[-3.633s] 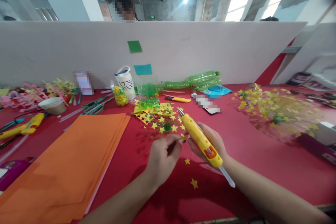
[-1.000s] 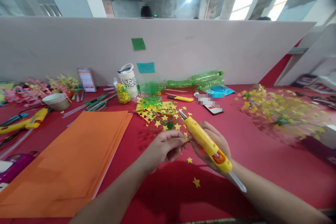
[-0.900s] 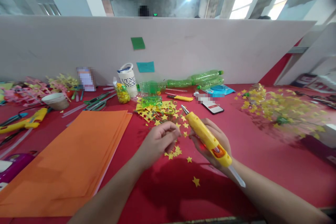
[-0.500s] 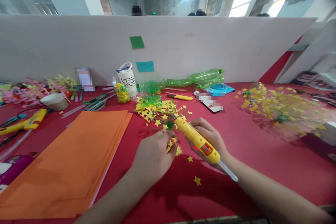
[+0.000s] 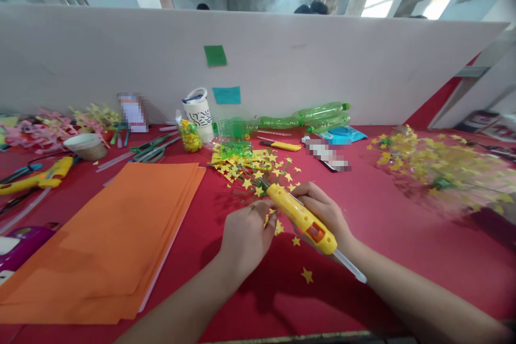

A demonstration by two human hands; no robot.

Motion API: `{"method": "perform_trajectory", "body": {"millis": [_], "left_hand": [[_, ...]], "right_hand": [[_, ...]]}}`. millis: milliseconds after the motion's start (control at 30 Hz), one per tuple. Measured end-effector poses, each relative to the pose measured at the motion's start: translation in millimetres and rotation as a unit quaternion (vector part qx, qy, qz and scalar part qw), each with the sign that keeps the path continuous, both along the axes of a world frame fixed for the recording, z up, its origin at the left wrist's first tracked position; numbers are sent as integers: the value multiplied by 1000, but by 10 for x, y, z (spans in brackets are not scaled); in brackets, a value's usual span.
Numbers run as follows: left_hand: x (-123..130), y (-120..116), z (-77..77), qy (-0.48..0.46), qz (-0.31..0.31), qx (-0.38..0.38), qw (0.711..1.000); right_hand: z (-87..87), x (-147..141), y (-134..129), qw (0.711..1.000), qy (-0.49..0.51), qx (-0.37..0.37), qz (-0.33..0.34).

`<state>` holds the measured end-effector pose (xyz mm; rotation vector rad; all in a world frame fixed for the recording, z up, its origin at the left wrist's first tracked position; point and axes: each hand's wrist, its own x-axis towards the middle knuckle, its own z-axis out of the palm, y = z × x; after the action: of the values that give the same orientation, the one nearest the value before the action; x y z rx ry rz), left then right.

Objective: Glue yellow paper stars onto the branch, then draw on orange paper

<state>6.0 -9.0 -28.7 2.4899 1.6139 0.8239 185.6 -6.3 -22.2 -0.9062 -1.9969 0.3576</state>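
My right hand (image 5: 324, 215) is wrapped round the grip of a yellow hot glue gun (image 5: 302, 215), with a clear glue stick (image 5: 350, 266) jutting from its rear. The nozzle points away and left, beside a small green plastic piece with thin stems and yellow stars (image 5: 258, 191). Close to the nozzle, my left hand (image 5: 245, 234) has its fingers curled in a pinch at the near side of this piece; what lies between the fingertips is mostly hidden. Loose yellow paper stars (image 5: 307, 275) lie below and behind the hands.
Orange sheets (image 5: 121, 236) are stacked at left, near another yellow glue gun (image 5: 44, 177) and scissors (image 5: 151, 153). Behind stand a white cup (image 5: 199, 115), green bottles (image 5: 322, 115) and a yellow-handled cutter (image 5: 286, 146). A yellow star bouquet (image 5: 419, 166) lies at right.
My left hand has shifted slightly right, towards the glue gun. The nozzle and the green piece now overlap more in view. The camera has tilted down a little.
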Motion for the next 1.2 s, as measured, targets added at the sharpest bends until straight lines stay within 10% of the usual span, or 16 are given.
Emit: {"method": "perform_trajectory", "body": {"millis": [1200], "left_hand": [[92, 26, -6, -105, 2, -21, 994]], "right_hand": [[-25, -35, 38, 999, -31, 1, -34]]}}
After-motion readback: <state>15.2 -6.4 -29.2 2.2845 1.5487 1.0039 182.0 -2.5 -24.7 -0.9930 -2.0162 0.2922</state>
